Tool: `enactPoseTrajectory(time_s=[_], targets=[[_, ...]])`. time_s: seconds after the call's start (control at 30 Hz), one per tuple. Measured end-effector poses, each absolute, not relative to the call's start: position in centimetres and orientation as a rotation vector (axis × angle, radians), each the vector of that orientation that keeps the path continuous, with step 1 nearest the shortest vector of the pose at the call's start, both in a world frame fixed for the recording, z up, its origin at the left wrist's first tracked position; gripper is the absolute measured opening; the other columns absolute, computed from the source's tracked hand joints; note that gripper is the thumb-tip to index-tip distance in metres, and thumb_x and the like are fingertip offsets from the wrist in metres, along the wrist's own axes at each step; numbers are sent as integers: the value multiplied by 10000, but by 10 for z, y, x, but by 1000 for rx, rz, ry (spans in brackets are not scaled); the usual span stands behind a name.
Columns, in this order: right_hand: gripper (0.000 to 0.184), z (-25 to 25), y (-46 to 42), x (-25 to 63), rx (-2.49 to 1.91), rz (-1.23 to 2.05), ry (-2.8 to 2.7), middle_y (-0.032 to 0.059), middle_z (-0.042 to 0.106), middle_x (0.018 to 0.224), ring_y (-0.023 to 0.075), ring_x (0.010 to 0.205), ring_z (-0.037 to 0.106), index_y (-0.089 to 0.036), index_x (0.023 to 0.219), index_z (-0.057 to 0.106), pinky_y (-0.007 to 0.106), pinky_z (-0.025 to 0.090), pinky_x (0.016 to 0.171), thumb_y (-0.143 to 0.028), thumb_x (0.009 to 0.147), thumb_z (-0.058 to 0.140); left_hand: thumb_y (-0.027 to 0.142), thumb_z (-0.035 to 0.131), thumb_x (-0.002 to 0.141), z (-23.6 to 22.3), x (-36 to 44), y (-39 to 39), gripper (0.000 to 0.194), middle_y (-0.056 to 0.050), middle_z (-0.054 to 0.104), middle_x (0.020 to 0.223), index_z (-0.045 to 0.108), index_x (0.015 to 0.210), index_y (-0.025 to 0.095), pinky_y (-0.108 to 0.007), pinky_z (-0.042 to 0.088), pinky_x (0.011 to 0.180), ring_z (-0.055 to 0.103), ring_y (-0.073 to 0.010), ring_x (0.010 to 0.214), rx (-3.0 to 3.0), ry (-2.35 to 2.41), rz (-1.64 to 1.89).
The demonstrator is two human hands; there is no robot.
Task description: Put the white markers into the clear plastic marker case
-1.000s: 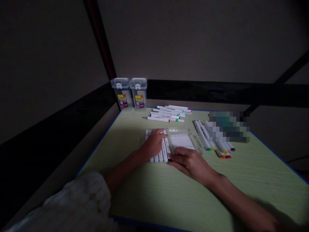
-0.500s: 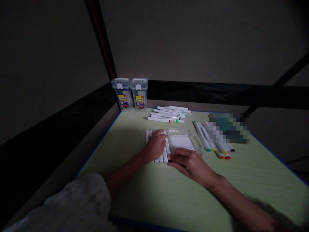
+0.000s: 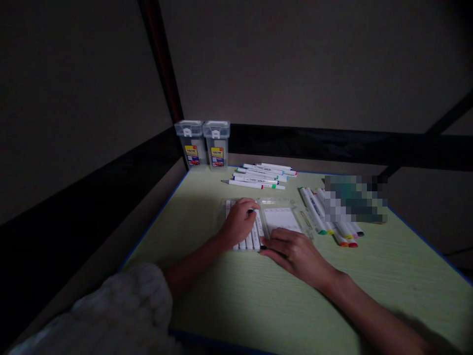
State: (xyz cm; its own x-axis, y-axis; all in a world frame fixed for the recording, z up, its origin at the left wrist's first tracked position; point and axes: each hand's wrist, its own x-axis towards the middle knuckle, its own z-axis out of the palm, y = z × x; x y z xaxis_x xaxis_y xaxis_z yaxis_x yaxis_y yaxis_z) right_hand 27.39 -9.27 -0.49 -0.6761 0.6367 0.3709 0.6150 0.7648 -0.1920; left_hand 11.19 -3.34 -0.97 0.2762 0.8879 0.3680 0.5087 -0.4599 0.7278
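A clear plastic case (image 3: 303, 217) lies unfolded in front of me, with a row of white markers (image 3: 247, 241) in its left half. My left hand (image 3: 242, 219) lies across these markers, its fingers curled over their far ends. A small dark end shows between its thumb and fingers, apparently of a marker. My right hand (image 3: 291, 249) pinches the black near end of the rightmost marker (image 3: 258, 229) in the row. Its other fingers are bent over the near edge of the case's right half, where a white insert (image 3: 283, 218) shows.
Two lidded clear containers (image 3: 192, 148) with yellow labels stand at the back left corner. Several loose markers (image 3: 258, 175) lie behind the case. More thick markers with coloured ends (image 3: 314, 212) lie to the right, beside a blurred-out greenish item (image 3: 354, 197). Walls border the table (image 3: 295, 315).
The view has shifted slightly, moving everything a little right. My left fingers have shifted at the far ends of the markers, and a dark end now shows between them. My right hand stays at the black end.
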Motion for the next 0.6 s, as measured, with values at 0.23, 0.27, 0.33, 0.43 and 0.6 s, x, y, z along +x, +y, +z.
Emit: enactPoseTrajectory(time_s=[0.23,0.27,0.33,0.43,0.6], targets=[[281,-3,-94,272,-977,13,-2550,54,604,722,163,694,557,-148,922,644,274,445,605,-324,853,435,82,459,736,-8,109,-34,236,-115,519,1140,587,929,126,-364,293,1012,418,-192,1152,2092,1404,1047],[279,-3,-94,271,-979,14,-2550,55,605,728,162,697,557,-151,922,643,272,445,608,-323,853,434,98,461,747,-7,109,-35,236,-119,508,1166,582,947,124,-378,261,1028,385,-200,1185,2096,1433,1022],[277,-3,-95,271,-984,19,-2554,56,605,736,162,703,557,-155,922,642,272,445,613,-321,855,430,123,458,765,-5,110,-38,234,-111,499,1196,574,968,133,-419,201,1046,331,-212,1229,2089,1496,970],[282,-2,-94,271,-996,40,-2560,57,601,739,165,706,556,-156,916,641,277,444,620,-323,859,420,153,439,791,-3,111,-40,220,-83,494,1218,561,973,166,-488,134,1041,286,-223,1259,2042,1568,889],[291,-3,-94,273,-1013,60,-2557,57,596,735,172,706,552,-153,920,637,284,442,620,-332,859,417,184,422,809,-2,112,-42,203,-67,499,1213,552,965,181,-491,112,1041,294,-204,1255,2029,1560,837]])
